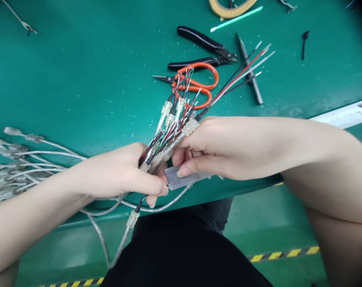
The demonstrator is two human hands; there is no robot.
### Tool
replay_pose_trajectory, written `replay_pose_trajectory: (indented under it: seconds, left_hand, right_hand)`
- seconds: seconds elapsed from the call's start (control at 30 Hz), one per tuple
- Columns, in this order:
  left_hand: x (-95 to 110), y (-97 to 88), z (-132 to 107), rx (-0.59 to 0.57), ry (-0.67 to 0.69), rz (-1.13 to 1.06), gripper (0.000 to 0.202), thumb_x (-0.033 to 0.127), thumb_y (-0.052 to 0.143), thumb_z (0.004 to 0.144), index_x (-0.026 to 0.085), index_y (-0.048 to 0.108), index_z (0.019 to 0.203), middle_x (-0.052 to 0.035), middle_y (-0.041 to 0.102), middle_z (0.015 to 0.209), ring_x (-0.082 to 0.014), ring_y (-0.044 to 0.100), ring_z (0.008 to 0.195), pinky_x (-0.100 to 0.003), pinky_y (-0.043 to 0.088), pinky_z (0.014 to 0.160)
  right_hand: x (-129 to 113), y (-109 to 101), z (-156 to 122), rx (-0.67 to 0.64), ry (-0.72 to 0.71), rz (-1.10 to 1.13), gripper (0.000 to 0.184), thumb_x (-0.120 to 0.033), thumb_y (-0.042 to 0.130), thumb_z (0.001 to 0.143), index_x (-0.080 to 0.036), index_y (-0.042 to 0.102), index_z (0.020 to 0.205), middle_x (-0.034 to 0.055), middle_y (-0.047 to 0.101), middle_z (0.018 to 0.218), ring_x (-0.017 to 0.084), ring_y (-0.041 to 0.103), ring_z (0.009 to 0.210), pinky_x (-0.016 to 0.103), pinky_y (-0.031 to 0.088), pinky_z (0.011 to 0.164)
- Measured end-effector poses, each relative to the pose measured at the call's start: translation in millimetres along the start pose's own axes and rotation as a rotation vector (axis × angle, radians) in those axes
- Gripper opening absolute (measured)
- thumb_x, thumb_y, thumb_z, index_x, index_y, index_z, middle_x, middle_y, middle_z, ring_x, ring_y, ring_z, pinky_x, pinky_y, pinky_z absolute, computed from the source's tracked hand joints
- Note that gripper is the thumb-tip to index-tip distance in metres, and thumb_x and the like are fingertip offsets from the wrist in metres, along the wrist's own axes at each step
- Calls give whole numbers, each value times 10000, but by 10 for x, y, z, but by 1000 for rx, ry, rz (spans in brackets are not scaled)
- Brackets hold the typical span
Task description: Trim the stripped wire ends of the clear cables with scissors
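My left hand [121,169] is closed around a bundle of clear-jacketed cables [160,156]. Their stripped ends fan upward in thin red, black, white and green wires. One more cable [133,219], with a clear collar and black inner sheath, runs up from below into the fingers of this hand. Between thumb and fingers, my right hand [198,157] pinches a flat, translucent whitish strip [174,180]; its left end meets my left fingertips. What it is exactly I cannot make out. The bundle's upper part lies against the back of my right hand.
Beyond the bundle lie orange-handled scissors [215,75], black-handled cutters [198,38], a dark metal pen-like tool [254,85], a green stick [237,19] and a yellow tape roll [225,12]. More clear cables [25,167] pile up at left on the green mat [94,79].
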State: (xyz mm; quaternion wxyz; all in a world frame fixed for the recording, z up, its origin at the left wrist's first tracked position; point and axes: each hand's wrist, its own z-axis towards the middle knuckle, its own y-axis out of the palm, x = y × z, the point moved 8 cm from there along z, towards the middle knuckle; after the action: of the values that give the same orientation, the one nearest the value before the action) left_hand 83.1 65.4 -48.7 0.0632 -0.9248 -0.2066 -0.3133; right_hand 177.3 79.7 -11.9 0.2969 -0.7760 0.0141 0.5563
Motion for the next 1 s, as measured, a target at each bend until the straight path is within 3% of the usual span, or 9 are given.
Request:
replay_pose_trajectory:
  seconds: [0.33,1.0]
  left_hand:
    - [-7,7,-10,9,-76,-20,152,235,676,672,192,626,535,46,612,500,-110,509,516,-238,368,515]
    - [7,17,3,-8,-51,-50,105,198,661,643,188,618,547,29,610,521,-125,546,526,-248,389,526]
  right_hand:
    - [19,-1,-12,-11,36,19,134,-113,542,895,-171,663,883,-5,664,712,120,555,603,245,381,540]
    - [30,24,-2,-19,47,29,121,-111,550,894,-161,658,879,9,664,748,122,547,623,240,369,529]
